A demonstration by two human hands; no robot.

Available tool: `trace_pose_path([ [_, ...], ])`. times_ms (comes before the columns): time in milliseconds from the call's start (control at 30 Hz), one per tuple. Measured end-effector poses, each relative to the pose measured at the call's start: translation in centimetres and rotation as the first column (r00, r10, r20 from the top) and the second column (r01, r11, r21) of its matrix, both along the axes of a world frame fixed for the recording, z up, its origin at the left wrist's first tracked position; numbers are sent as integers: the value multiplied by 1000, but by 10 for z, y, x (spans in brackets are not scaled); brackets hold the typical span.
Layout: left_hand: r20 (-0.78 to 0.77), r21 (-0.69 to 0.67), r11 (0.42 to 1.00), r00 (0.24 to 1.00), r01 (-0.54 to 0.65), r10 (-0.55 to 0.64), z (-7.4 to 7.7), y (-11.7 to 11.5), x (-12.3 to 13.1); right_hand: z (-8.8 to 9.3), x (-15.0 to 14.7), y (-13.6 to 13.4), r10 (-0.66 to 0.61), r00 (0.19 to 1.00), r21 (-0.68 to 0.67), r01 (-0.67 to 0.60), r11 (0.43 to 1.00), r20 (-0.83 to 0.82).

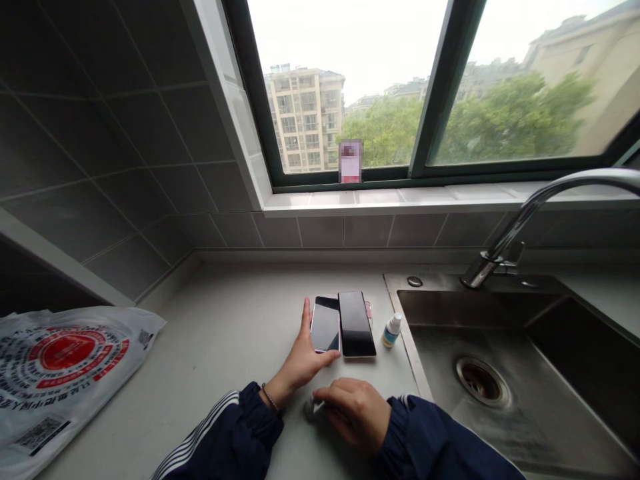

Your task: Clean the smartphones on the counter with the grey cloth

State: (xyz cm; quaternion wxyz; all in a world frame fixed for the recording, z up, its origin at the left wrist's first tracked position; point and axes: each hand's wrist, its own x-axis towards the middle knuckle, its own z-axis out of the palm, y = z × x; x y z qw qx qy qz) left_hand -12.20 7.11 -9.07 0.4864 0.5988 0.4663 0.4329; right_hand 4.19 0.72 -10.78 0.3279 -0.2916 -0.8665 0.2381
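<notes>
My left hand (304,359) grips a smartphone (326,323) by its edges, the thumb at its lower edge and the fingers along its left side. The phone's dark, glossy screen faces up. Right beside it, a second, larger black smartphone (357,325) lies on the worktop. Below the two phones, my right hand (353,410) is closed in a pinch. A small greyish thing, blurred and partly hidden, shows at its fingertips. To the right of the larger phone stands a small white bottle (391,330) with a coloured label. A pinkish item (369,311) peeks out behind that phone.
A steel sink (410,347) with a curved tap (520,213) takes up the right side. At the left lies a white plastic bag (120,333) with red print. The pale worktop (200,360) runs back to a tiled wall below a window sill (375,198).
</notes>
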Motion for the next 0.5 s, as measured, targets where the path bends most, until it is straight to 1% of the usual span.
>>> trace_pose_path([
  [100, 10, -27, 1000, 1000, 12, -12, -1, 2, -1, 0, 0, 0, 1, 1000, -8, -1, 1000, -2],
  [300, 19, -80, 997, 1000, 9, -7, 4, 0, 0, -1, 1, 0, 0, 1000, -14, 0, 1000, 2],
  [367, -7, -57, 998, 1000, -4, 4, 3, -1, 1, -1, 0, 0, 4, 1000, -15, -4, 1000, 5],
  [500, -100, 50, 997, 993, -60, 65, -4, -1, 1, -3, 0, 1, 8, 1000, -16, -8, 1000, -2],
])
